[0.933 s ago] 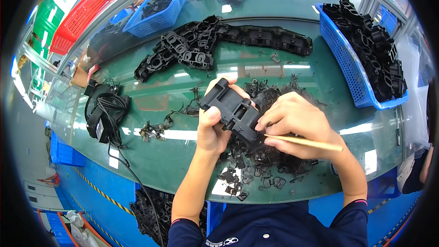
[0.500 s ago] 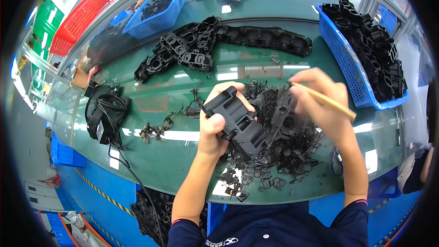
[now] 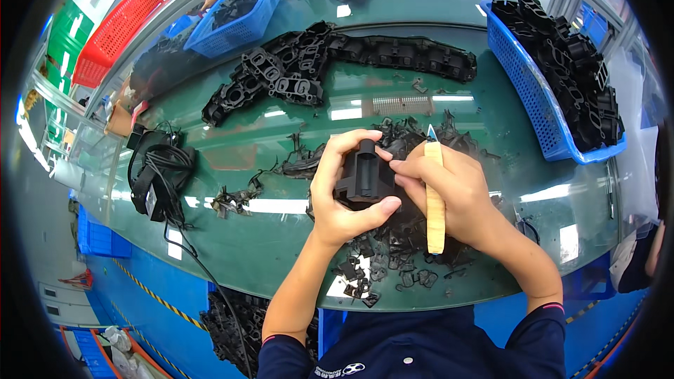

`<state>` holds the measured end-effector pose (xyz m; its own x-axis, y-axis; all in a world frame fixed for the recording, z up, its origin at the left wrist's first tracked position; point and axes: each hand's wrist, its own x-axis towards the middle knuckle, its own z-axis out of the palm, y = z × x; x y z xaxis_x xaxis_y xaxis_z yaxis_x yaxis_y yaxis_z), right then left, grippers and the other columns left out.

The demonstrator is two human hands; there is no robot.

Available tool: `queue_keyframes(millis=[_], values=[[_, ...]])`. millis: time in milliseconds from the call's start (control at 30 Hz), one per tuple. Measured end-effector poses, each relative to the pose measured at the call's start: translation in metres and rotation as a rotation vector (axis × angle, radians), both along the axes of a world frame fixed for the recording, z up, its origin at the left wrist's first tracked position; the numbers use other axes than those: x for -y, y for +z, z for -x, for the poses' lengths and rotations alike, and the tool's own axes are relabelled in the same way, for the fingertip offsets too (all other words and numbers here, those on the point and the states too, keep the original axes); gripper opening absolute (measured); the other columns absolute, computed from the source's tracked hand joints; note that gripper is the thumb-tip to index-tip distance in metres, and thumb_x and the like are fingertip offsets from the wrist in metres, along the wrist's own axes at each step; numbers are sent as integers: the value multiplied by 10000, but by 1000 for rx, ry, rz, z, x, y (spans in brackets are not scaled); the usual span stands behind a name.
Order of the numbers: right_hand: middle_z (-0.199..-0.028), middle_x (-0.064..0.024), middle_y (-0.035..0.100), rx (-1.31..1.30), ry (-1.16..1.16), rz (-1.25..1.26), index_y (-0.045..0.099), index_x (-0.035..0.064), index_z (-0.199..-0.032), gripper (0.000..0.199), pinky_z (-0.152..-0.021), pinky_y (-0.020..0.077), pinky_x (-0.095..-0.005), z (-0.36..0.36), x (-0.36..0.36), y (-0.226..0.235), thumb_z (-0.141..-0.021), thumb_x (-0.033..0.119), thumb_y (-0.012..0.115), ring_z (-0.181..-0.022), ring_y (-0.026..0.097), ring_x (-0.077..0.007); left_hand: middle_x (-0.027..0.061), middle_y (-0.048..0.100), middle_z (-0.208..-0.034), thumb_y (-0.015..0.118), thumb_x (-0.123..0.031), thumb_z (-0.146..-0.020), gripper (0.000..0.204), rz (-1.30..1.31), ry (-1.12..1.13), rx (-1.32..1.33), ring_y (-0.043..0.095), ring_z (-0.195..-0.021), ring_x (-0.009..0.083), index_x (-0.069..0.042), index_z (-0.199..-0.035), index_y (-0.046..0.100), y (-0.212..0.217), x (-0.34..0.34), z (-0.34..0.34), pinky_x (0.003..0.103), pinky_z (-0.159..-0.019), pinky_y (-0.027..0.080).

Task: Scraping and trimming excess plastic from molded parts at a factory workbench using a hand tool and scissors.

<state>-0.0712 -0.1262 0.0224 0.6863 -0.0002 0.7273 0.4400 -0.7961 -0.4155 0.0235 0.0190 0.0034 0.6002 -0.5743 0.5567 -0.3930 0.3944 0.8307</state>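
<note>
My left hand (image 3: pixel 344 200) grips a black molded plastic part (image 3: pixel 366 174), turned so a narrow end with a round-topped channel shows. Close against its right side is my right hand (image 3: pixel 449 193), fingers curled round a knife with a tape-wrapped yellowish handle (image 3: pixel 435 214). The knife's pointed blade (image 3: pixel 432 132) sticks out upward, away from the part. My right fingertips are at the part's edge; whether they pinch anything there cannot be made out. Beneath both hands spreads a heap of black plastic scraps (image 3: pixel 404 235), partly hidden by them.
Several black molded parts (image 3: pixel 288 70) lie along the far side of the green table (image 3: pixel 246 253). A blue basket (image 3: pixel 533 109) full of similar parts stands at the right, another blue basket (image 3: pixel 239 21) at the back left. A black corded device (image 3: pixel 161 168) sits at the left.
The black part has been turned in my left hand and now shows its narrow end. My right hand has moved left to the part, and the knife has swung upright.
</note>
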Motion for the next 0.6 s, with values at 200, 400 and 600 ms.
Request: queue_keyframes(millis=[200, 400, 600], values=[[-759, -86, 581, -170, 39, -685, 537, -4, -852, 42, -583, 485, -263, 1, -12, -4, -863, 22, 568, -661, 600, -159, 116, 525, -1056, 770, -222, -637, 668, 38, -23, -122, 567, -950, 177, 37, -1168, 459, -2, 1, 0, 293, -826, 453], [-726, -73, 574, -479, 98, -527, 560, 22, -839, 92, -587, 445, -265, 3, 12, 11, -854, 94, 615, -643, 582, -131, 127, 549, -1000, 757, -295, -639, 677, 41, -52, -220, 579, -918, 180, 37, -1153, 468, 0, -1, 1, 293, -818, 452], [-713, -85, 564, -259, 99, -159, 546, 38, -821, 127, -630, 440, -337, 1, 8, 13, -795, 86, 660, -671, 555, -224, 124, 566, -978, 755, -329, -639, 684, 7, -10, -180, 585, -903, 184, 30, -1149, 474, -1, 3, 1, 301, -817, 453]])
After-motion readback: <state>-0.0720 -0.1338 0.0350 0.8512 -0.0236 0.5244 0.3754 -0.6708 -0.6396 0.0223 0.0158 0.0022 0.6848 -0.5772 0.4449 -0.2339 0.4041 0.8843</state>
